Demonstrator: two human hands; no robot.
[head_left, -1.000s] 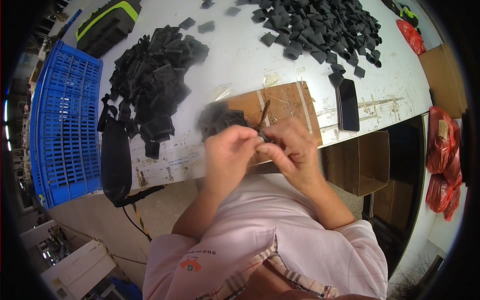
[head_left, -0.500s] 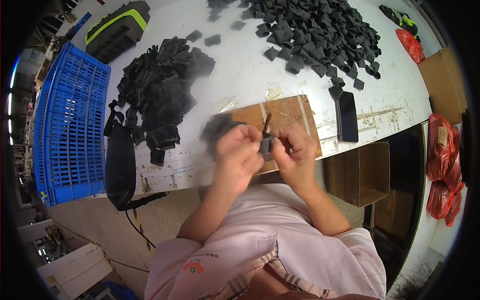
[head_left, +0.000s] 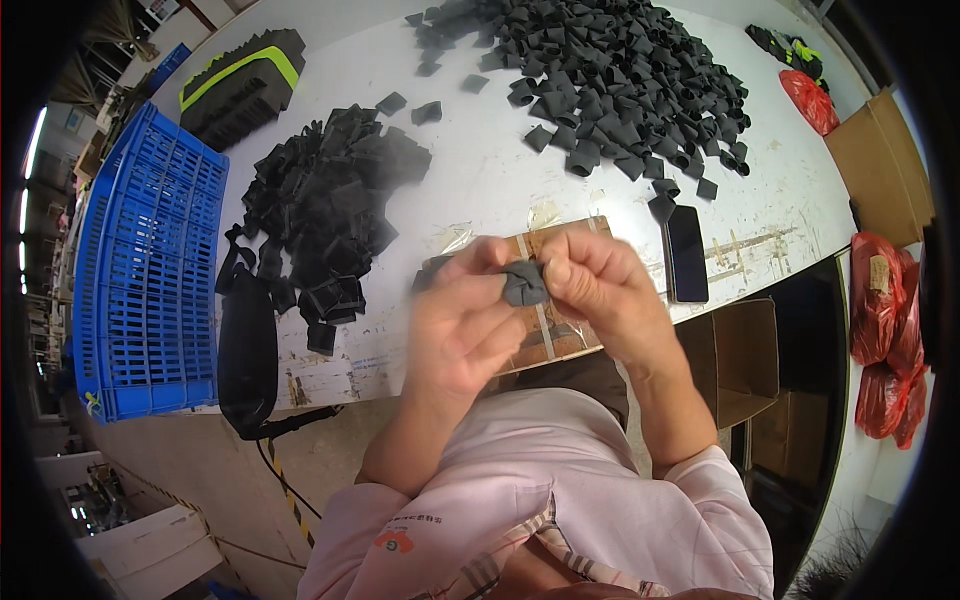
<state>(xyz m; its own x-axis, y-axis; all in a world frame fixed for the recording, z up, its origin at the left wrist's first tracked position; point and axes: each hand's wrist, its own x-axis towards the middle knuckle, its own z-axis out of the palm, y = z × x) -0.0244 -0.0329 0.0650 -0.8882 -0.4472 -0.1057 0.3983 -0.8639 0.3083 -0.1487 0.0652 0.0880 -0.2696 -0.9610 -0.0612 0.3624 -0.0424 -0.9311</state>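
Observation:
Above a brown wooden board (head_left: 547, 335), both my hands pinch one small dark grey fabric piece (head_left: 525, 285), bunched and folded between the fingertips. My left hand (head_left: 462, 325) has its thumb and forefinger closed on the piece's left side. On the other side, the thumb and curled fingers of my right hand (head_left: 607, 292) grip its edge. Some dark fabric pieces (head_left: 428, 274) lie beside the board, mostly hidden behind my left hand. The right hand is slightly smeared by motion.
A large heap of dark grey fabric tubes (head_left: 625, 90) lies at the back; flat black pieces (head_left: 335, 205) are piled left. A blue plastic crate (head_left: 150, 270) and black pouch (head_left: 247, 350) stand at the left edge. A phone (head_left: 686, 255) lies right, above a cardboard box (head_left: 745, 360).
Both hands have risen closer to me, and the fabric piece is now bunched up and more visible. The slim brown pointed object that stuck up between the hands no longer shows.

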